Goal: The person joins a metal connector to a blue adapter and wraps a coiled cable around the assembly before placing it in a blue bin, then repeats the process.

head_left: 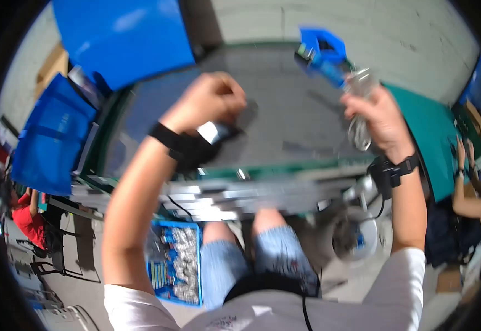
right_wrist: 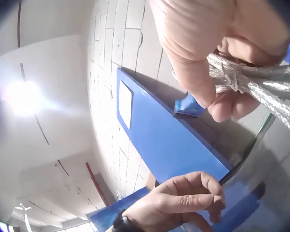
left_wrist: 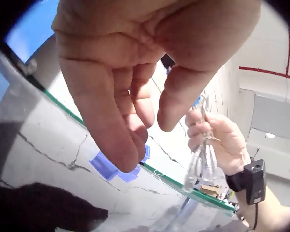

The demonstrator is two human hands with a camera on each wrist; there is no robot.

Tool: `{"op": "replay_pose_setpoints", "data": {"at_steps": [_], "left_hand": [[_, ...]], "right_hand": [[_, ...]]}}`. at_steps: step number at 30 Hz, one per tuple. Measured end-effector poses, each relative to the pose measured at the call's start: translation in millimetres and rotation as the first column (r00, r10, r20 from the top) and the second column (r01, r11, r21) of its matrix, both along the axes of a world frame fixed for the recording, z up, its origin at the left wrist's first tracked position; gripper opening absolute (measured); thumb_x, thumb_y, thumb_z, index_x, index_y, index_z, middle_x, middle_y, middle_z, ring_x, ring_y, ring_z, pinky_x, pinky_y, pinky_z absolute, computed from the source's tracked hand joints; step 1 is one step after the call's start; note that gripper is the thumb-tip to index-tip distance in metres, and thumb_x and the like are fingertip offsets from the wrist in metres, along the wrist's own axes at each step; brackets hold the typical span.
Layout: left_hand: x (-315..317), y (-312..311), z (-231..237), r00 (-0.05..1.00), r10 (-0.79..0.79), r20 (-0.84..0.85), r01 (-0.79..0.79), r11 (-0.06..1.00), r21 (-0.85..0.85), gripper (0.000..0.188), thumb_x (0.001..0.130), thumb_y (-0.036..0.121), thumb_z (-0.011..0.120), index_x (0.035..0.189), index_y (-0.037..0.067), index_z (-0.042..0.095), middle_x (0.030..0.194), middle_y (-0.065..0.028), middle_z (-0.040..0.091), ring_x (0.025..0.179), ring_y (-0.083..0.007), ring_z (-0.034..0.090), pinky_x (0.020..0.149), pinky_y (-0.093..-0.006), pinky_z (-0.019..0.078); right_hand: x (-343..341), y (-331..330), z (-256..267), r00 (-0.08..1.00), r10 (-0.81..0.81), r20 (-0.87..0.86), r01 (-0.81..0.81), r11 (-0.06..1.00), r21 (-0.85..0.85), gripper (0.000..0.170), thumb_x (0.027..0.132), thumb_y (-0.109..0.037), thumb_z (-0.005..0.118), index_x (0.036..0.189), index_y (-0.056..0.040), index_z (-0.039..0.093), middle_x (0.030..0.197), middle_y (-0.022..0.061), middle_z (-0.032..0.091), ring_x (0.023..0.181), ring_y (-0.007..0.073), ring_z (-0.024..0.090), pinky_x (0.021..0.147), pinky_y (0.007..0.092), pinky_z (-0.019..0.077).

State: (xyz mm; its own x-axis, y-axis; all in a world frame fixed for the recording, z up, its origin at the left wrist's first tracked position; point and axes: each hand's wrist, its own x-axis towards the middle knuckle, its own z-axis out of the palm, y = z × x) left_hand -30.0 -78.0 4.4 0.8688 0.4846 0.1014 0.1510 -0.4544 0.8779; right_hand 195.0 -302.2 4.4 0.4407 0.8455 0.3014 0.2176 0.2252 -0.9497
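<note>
My right hand (head_left: 383, 118) is raised over the right part of the dark tabletop (head_left: 284, 105) and grips a bundled cable. In the right wrist view the cable (right_wrist: 273, 89) is silvery and braided, its loops tied at the middle, with thumb and fingers pinching it near the tie. A small blue piece (right_wrist: 189, 105) shows just past the fingertips. Over the tabletop's left part, my left hand (head_left: 210, 102) holds nothing. Its fingers (left_wrist: 99, 116) hang loosely bent, with a gap to the thumb in the left wrist view. The head view is blurred around both hands.
A blue plastic piece (head_left: 329, 38) lies at the tabletop's far right. Blue panels (head_left: 124, 41) and a blue bin (head_left: 50, 138) stand on the left. Below are a blue crate (head_left: 199, 265) of bundled cables and a round bucket (head_left: 370, 243). Another person works at right.
</note>
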Motion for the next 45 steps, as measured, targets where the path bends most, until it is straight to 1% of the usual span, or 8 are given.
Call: {"op": "replay_pose_setpoints", "data": {"at_steps": [9, 18, 23, 28, 31, 33, 36, 45], "left_hand": [[-63.9, -55.4, -34.4, 0.951, 0.107, 0.289, -0.12, 0.992, 0.028, 0.011, 0.086, 0.007, 0.06, 0.094, -0.001, 0.058, 0.083, -0.0041, 0.06, 0.072, -0.011, 0.058, 0.067, -0.0224, 0.0453], [-144.3, -84.0, -75.2, 0.88, 0.328, 0.342, -0.331, 0.942, -0.05, 0.01, 0.088, 0.004, 0.055, 0.096, -0.001, 0.053, 0.085, -0.0065, 0.056, 0.073, -0.0125, 0.054, 0.067, -0.0242, 0.0426], [-190.7, -78.2, -110.6, 0.816, 0.487, 0.311, -0.477, 0.872, -0.115, 0.009, 0.089, 0.006, 0.055, 0.097, 0.001, 0.054, 0.087, -0.0051, 0.057, 0.075, -0.0119, 0.055, 0.069, -0.0244, 0.0438], [-244.2, -57.9, -163.3, 0.71, 0.682, 0.174, -0.654, 0.731, -0.195, 0.01, 0.088, 0.007, 0.057, 0.097, 0.004, 0.056, 0.087, -0.0028, 0.06, 0.075, -0.0102, 0.057, 0.069, -0.0238, 0.0468], [-281.4, -38.1, -215.1, 0.564, 0.826, 0.022, -0.811, 0.559, -0.172, 0.015, 0.087, 0.01, 0.06, 0.101, 0.006, 0.058, 0.092, -0.0035, 0.061, 0.079, -0.0121, 0.059, 0.071, -0.0271, 0.0506], [-322.9, -15.0, -272.4, 0.521, 0.853, -0.041, -0.833, 0.497, -0.243, 0.016, 0.086, 0.011, 0.06, 0.101, 0.008, 0.057, 0.093, -0.0049, 0.06, 0.081, -0.0149, 0.06, 0.073, -0.0301, 0.0516], [-357.1, -5.4, -346.3, 0.355, 0.933, -0.06, -0.839, 0.289, -0.461, 0.005, 0.085, 0.004, 0.056, 0.09, 0.005, 0.053, 0.078, -0.0053, 0.057, 0.067, -0.0156, 0.058, 0.059, -0.0298, 0.0496], [-475.3, -14.2, -618.5, 0.05, 0.863, -0.502, -0.998, 0.057, -0.002, 0.023, 0.062, 0.008, 0.07, 0.084, 0.003, 0.064, 0.083, -0.012, 0.067, 0.074, -0.0237, 0.065, 0.066, -0.0346, 0.0514]], "right_hand": [[22.9, -231.7, -143.6, 0.822, -0.413, -0.393, 0.497, 0.857, 0.139, 0.025, 0.083, -0.003, 0.058, 0.107, -0.0027, 0.049, 0.092, 0.0053, 0.055, 0.071, 0.0107, 0.048, 0.067, 0.0247, 0.0396], [91.7, -324.7, -469.5, 0.207, -0.77, -0.603, 0.607, 0.585, -0.539, 0.011, 0.079, -0.007, 0.063, 0.085, -0.0006, 0.058, 0.067, 0.006, 0.055, 0.061, 0.0186, 0.054, 0.058, 0.0285, 0.0438], [128.4, -318.3, -560.7, 0.706, -0.698, 0.118, 0.512, 0.388, -0.766, 0.02, 0.086, -0.021, 0.054, 0.077, -0.0028, 0.056, 0.068, 0.0061, 0.056, 0.059, 0.0183, 0.054, 0.057, 0.0301, 0.0442], [133.5, -308.9, -607.3, 0.509, -0.814, -0.28, 0.404, 0.513, -0.758, 0.025, 0.086, -0.03, 0.053, 0.081, -0.006, 0.059, 0.071, 0.0054, 0.057, 0.058, 0.017, 0.053, 0.058, 0.0295, 0.0446], [162.1, -348.3, -697.4, 0.854, -0.322, 0.41, 0.509, 0.68, -0.527, 0.016, 0.084, -0.023, 0.052, 0.078, -0.0098, 0.056, 0.068, 0.002, 0.054, 0.06, 0.0141, 0.051, 0.054, 0.027, 0.0415], [152.4, -342.8, -689.7, 0.781, -0.299, 0.548, 0.512, 0.808, -0.29, 0.012, 0.082, -0.021, 0.053, 0.074, -0.0132, 0.052, 0.064, -0.0008, 0.05, 0.055, 0.0119, 0.046, 0.05, 0.0278, 0.0382], [100.7, -303.7, -526.1, 0.811, -0.52, -0.266, 0.191, 0.667, -0.72, 0.01, 0.083, -0.012, 0.055, 0.08, -0.004, 0.059, 0.071, 0.0039, 0.056, 0.062, 0.0138, 0.054, 0.053, 0.0285, 0.0443], [35.1, -237.9, -434.1, 0.807, -0.576, -0.131, 0.275, 0.563, -0.78, 0.011, 0.09, -0.006, 0.051, 0.099, -0.0045, 0.056, 0.084, 0.004, 0.06, 0.068, 0.0104, 0.057, 0.058, 0.0228, 0.0479]]}}
